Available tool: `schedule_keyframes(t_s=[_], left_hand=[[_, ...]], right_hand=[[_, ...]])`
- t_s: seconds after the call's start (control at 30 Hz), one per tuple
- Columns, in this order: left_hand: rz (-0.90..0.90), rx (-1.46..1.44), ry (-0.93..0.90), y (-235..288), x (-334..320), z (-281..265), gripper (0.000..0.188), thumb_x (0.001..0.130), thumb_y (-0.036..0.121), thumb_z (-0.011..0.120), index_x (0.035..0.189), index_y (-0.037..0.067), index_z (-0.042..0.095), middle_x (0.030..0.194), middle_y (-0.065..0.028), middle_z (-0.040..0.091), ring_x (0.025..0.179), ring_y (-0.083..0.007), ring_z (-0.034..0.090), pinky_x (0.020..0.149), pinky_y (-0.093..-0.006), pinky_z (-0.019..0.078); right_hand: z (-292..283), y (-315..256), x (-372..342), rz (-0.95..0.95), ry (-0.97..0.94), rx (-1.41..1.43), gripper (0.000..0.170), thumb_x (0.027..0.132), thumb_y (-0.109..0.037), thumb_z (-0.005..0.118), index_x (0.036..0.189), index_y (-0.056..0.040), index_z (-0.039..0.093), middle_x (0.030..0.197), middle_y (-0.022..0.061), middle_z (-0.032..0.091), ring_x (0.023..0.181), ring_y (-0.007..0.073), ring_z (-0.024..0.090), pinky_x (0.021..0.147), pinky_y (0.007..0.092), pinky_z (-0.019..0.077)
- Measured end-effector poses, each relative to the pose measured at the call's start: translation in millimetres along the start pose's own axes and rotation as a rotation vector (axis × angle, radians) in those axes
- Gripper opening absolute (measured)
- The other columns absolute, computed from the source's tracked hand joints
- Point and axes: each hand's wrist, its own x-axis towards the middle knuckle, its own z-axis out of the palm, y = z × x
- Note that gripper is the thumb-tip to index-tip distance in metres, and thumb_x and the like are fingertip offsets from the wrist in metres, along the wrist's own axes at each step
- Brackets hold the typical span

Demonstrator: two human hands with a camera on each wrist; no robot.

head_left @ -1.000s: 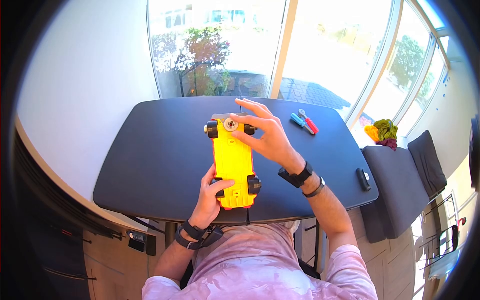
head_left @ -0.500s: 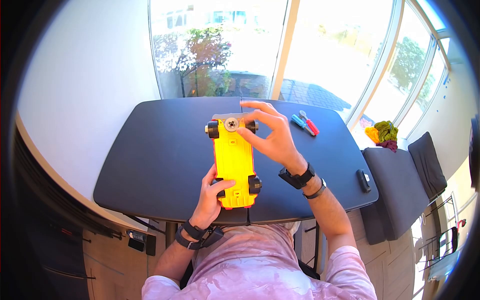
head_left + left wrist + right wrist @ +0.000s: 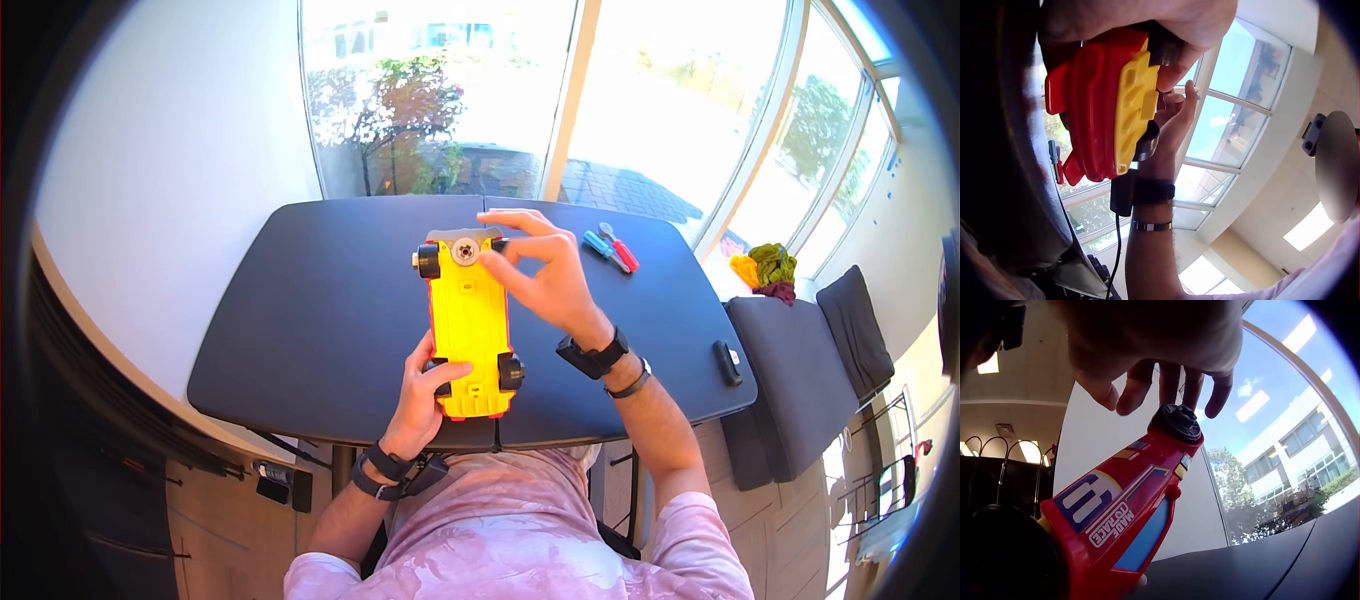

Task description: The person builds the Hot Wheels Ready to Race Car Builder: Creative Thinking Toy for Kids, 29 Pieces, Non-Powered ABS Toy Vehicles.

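Observation:
A toy race car (image 3: 470, 320) is held above the table with its yellow underside toward the head camera. My left hand (image 3: 420, 385) grips its near end, thumb across the yellow base. At the far end sits a grey disc (image 3: 465, 251) with a hole in its middle, with a black wheel (image 3: 428, 261) to its left. My right hand (image 3: 550, 275) is beside the far right corner, fingers loosely bent, thumb tip close to the disc. From the right wrist, its spread fingers hang right above a black front wheel (image 3: 1179, 423); red bodywork (image 3: 1110, 512) shows below.
On the dark table (image 3: 320, 330) lie a blue-handled tool (image 3: 600, 243) and a red-handled tool (image 3: 624, 255) at the back right. A small black device (image 3: 727, 362) rests near the right edge. Coloured cloths (image 3: 772, 265) lie beyond the grey seat (image 3: 800, 370). Large windows stand behind.
My right thumb and fingers have drawn back from the grey disc toward the right, and now cover more of the far right wheel. My left hand and the car have barely moved.

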Motion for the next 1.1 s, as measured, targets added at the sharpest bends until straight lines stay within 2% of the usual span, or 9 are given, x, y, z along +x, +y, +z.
schedule_keyframes(t_s=[0.1, 0.2, 0.37, 0.47, 0.57, 0.77, 0.9, 1.0, 1.1], left_hand=[[0.004, -0.006, 0.008, -2, 0, -1, 0.068, 0.09, 0.0, 0.072, 0.155, 0.0, 0.056, 0.143, -0.0163, 0.073, 0.132, -0.0321, 0.074, 0.116, -0.0481, 0.0589], [-0.006, -0.015, 0.007, 4, -1, 5, 0.066, 0.088, 0.002, 0.076, 0.152, 0.0, 0.06, 0.134, -0.0094, 0.073, 0.127, -0.0224, 0.071, 0.112, -0.0378, 0.0567], [-0.005, -0.006, 0.006, 4, -2, 4, 0.068, 0.087, 0.003, 0.078, 0.153, 0.0, 0.06, 0.134, -0.009, 0.073, 0.127, -0.0214, 0.071, 0.113, -0.0369, 0.0551], [-0.003, -0.003, 0.002, 3, -1, 2, 0.068, 0.087, 0.003, 0.078, 0.152, 0.0, 0.06, 0.134, -0.0087, 0.073, 0.127, -0.0208, 0.07, 0.113, -0.0362, 0.0544], [0.003, 0.008, -0.009, 2, -1, 1, 0.068, 0.087, 0.002, 0.078, 0.153, 0.001, 0.06, 0.133, -0.0084, 0.073, 0.127, -0.0206, 0.07, 0.113, -0.0361, 0.0544], [0.001, -0.001, -0.02, 3, 0, 0, 0.068, 0.086, 0.001, 0.078, 0.152, 0.001, 0.06, 0.133, -0.0081, 0.073, 0.127, -0.0203, 0.07, 0.113, -0.0367, 0.055], [-0.011, 0.002, -0.011, 4, -1, 1, 0.067, 0.086, 0.001, 0.078, 0.151, 0.001, 0.061, 0.134, -0.0084, 0.073, 0.127, -0.0204, 0.071, 0.113, -0.037, 0.0554], [0.0, 0.053, -0.037, 3, 1, -2, 0.071, 0.088, 0.0, 0.072, 0.157, 0.0, 0.055, 0.141, -0.0137, 0.074, 0.131, -0.0289, 0.074, 0.116, -0.0453, 0.0585], [-0.02, 0.0, -0.03, 8, -2, 3, 0.066, 0.087, 0.001, 0.078, 0.151, 0.001, 0.061, 0.135, -0.0087, 0.073, 0.128, -0.0217, 0.071, 0.113, -0.0379, 0.056]], right_hand=[[-3, 9, 1, -0.055, -0.001, -0.059, 0.031, 0.099, -0.014, 0.083, 0.128, -0.0062, 0.083, 0.156, 0.0158, 0.069, 0.134, 0.0293, 0.069, 0.111, 0.0452, 0.0572], [8, -6, 7, -0.077, 0.02, -0.099, 0.034, 0.099, -0.015, 0.083, 0.132, -0.0074, 0.081, 0.158, 0.0146, 0.068, 0.136, 0.0295, 0.068, 0.111, 0.0436, 0.0572], [13, 3, 5, -0.021, -0.035, -0.031, 0.037, 0.097, -0.017, 0.086, 0.131, -0.0067, 0.078, 0.153, 0.0159, 0.069, 0.138, 0.0363, 0.066, 0.114, 0.0454, 0.0555], [8, -4, 8, 0.066, -0.032, -0.01, 0.035, 0.097, -0.018, 0.086, 0.129, -0.0058, 0.079, 0.152, 0.0153, 0.069, 0.138, 0.0351, 0.067, 0.114, 0.0443, 0.0556], [13, -12, 9, -0.005, 0.062, 0.054, 0.033, 0.096, -0.018, 0.086, 0.126, -0.0059, 0.08, 0.149, 0.0151, 0.072, 0.134, 0.0341, 0.069, 0.113, 0.0449, 0.056], [15, 0, 7, 0.008, 0.005, 0.059, 0.032, 0.096, -0.018, 0.086, 0.126, -0.008, 0.083, 0.149, 0.0134, 0.072, 0.131, 0.0329, 0.069, 0.112, 0.0452, 0.0556], [12, -2, 7, 0.017, -0.005, 0.03, 0.031, 0.098, -0.02, 0.087, 0.127, -0.0092, 0.085, 0.15, 0.0123, 0.073, 0.138, 0.0298, 0.065, 0.115, 0.0452, 0.0541], [12, -3, 7, 0.008, 0.013, 0.024, 0.031, 0.097, -0.02, 0.088, 0.127, -0.0096, 0.087, 0.147, 0.0109, 0.075, 0.138, 0.0297, 0.065, 0.114, 0.0458, 0.0537], [16, 1, 6, -0.005, 0.037, 0.01, 0.032, 0.096, -0.019, 0.089, 0.126, -0.0094, 0.087, 0.145, 0.0108, 0.076, 0.135, 0.0305, 0.067, 0.114, 0.0455, 0.0545]])
